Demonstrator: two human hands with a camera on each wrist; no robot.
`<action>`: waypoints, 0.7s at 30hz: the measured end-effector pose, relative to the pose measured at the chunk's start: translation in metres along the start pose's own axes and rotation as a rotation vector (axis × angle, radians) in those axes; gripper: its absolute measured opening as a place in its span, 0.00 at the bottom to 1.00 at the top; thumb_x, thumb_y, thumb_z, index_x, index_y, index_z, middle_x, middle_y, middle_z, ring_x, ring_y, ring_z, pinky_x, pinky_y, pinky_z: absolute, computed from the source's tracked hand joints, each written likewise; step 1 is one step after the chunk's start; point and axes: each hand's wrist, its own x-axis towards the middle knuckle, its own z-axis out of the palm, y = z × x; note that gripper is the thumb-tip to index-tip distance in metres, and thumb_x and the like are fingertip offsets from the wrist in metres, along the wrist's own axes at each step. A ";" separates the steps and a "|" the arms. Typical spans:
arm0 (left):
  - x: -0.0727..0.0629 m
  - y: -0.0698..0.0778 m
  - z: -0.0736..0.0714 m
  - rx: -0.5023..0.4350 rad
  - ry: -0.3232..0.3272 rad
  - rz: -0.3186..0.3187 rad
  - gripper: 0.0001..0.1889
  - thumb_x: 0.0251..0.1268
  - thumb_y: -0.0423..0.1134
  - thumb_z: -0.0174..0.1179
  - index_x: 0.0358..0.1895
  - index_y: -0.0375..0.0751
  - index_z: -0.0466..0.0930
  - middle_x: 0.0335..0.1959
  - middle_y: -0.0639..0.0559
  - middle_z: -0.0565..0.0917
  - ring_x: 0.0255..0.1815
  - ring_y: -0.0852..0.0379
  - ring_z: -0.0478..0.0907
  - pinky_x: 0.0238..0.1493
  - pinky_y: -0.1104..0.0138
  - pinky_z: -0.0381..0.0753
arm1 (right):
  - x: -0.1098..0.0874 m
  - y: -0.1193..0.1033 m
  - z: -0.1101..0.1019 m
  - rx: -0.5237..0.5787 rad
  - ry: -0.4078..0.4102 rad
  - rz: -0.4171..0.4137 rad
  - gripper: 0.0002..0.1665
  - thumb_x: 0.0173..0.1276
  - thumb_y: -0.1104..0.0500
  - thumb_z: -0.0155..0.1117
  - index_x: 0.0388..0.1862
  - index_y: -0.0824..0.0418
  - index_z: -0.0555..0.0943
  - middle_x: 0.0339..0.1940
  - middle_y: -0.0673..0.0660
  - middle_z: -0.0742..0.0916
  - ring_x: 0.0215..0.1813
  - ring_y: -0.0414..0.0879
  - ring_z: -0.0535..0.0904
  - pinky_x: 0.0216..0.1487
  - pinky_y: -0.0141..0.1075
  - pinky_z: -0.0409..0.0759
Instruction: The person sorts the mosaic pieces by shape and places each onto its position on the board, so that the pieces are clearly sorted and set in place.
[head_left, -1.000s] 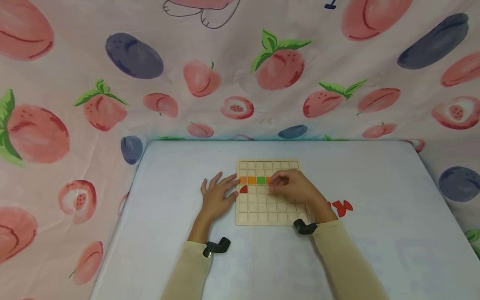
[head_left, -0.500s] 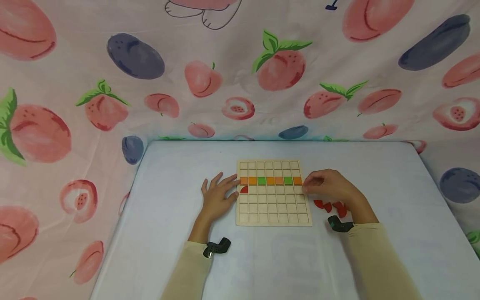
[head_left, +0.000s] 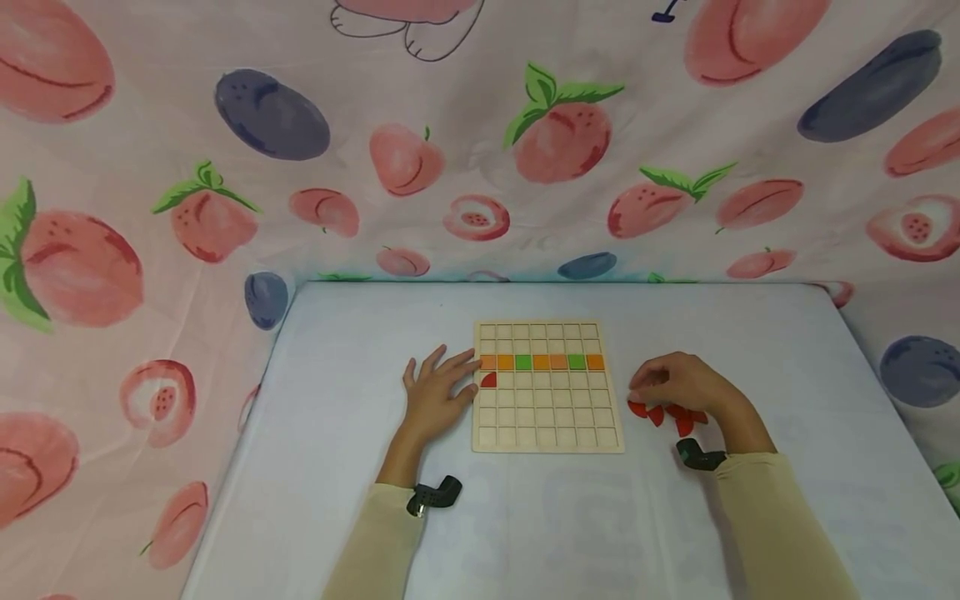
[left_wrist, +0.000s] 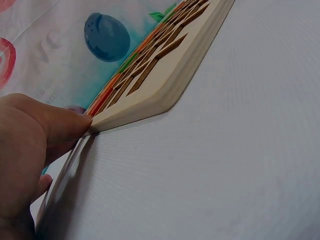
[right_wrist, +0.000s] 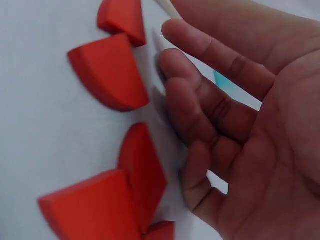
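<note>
A wooden grid board (head_left: 547, 417) lies on the white table. One of its rows holds orange and green squares (head_left: 522, 362), and a red quarter-circle piece (head_left: 489, 380) sits in the cell below that row's left end. My left hand (head_left: 435, 400) rests at the board's left edge, fingers spread and thumb touching the edge. My right hand (head_left: 686, 387) is low over several loose red quarter-circle pieces (right_wrist: 112, 75) right of the board. Its fingers are loosely bent beside these pieces in the right wrist view, with none seen between them. The thumb tip is out of that view.
The white table (head_left: 547, 525) extends around the board on all sides. A cloth printed with fruit (head_left: 472, 150) hangs behind and along the sides. Each wrist carries a black camera mount (head_left: 435, 495).
My right hand has moved right, off the board to the loose red pieces, uncovering the rest of the row of orange and green squares. My left hand has stayed put.
</note>
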 end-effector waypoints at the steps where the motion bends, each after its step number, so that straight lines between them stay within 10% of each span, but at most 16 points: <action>1: 0.000 0.000 0.000 -0.001 0.000 0.001 0.22 0.70 0.46 0.62 0.66 0.59 0.80 0.74 0.62 0.74 0.83 0.47 0.53 0.77 0.34 0.32 | 0.001 0.002 0.000 0.005 0.000 -0.004 0.17 0.64 0.46 0.74 0.45 0.55 0.88 0.31 0.51 0.88 0.34 0.47 0.82 0.36 0.40 0.81; 21: 0.000 -0.002 0.001 -0.009 -0.001 0.008 0.22 0.70 0.47 0.62 0.67 0.60 0.80 0.74 0.63 0.73 0.84 0.47 0.53 0.77 0.35 0.31 | 0.005 0.010 0.002 -0.025 0.002 -0.049 0.10 0.67 0.49 0.72 0.41 0.52 0.83 0.33 0.53 0.83 0.36 0.48 0.77 0.39 0.39 0.77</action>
